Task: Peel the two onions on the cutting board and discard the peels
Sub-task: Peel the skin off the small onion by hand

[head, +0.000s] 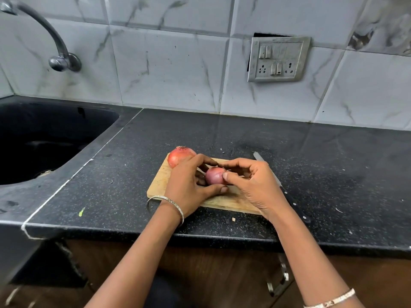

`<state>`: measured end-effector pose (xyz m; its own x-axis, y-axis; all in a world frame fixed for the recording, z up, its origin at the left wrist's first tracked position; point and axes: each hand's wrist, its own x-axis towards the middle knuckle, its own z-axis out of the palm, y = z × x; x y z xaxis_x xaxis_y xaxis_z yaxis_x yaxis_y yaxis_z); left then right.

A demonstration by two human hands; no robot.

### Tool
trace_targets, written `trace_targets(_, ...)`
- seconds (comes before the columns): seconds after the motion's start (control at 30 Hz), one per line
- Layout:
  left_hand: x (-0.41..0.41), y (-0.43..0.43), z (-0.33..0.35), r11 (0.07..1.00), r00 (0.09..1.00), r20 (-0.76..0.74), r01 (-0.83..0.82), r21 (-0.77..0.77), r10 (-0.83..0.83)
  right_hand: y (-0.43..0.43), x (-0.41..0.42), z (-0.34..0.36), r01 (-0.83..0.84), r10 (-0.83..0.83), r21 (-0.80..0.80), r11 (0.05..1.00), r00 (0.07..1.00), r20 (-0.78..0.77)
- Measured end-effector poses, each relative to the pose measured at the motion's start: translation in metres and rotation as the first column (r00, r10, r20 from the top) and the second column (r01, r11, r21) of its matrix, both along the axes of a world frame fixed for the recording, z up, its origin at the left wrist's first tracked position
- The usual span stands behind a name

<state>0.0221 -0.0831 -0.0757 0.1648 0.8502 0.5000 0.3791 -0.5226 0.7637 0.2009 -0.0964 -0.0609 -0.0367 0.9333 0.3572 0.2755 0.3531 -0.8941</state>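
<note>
Left hand [189,183] cups 1 onion [214,176] over the board [160,183]; right hand [251,183] pinches its skin.

We see a black, white-speckled stone counter [222,134] carrying everything here. A pale rectangular wooden cutting board [160,183] lies flat on it, directly beneath the left hand [189,181] and the right hand [251,183]. Just past the right hand's outer side, a steel-bladed knife with a black riveted handle [289,196] lies on the counter, its tip pointing away from us. A small green fleck [81,211] sits well left of the left hand. A tiny pale scrap [233,219] lies between the two wrists, just off the board's near edge.
</note>
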Motion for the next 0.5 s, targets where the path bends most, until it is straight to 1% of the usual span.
trace_targets(0.1,-0.0005,-0.0013,-0.0002,1.0,1.0,-0.009,0.007,-0.028,-0.007,-0.0013,0.0002,0.0001,0.024,-0.024,-0.004,1.0,1.0,-0.01)
trace_targets(0.2,-0.0017,-0.0048,-0.0003,0.999,1.0,0.005,0.013,-0.047,-0.013,-0.0024,0.002,0.0012,-0.015,0.008,-0.064,0.998,0.994,-0.111)
trace_targets(0.27,-0.0025,-0.0066,0.0007,0.999,1.0,-0.021,-0.006,-0.033,0.006,-0.0022,0.0025,0.0023,-0.046,0.034,-0.09,0.995,0.99,-0.138)
trace_targets(0.4,-0.001,-0.0077,0.0022,0.999,0.997,-0.056,-0.049,-0.01,0.049,-0.0032,0.0011,0.003,-0.103,0.091,-0.124,0.987,0.991,-0.094)
trace_targets(0.5,-0.0007,-0.0077,0.0028,0.998,0.997,-0.055,-0.058,-0.008,0.058,-0.0033,0.0011,0.0013,-0.111,0.108,-0.109,0.988,0.993,-0.039)
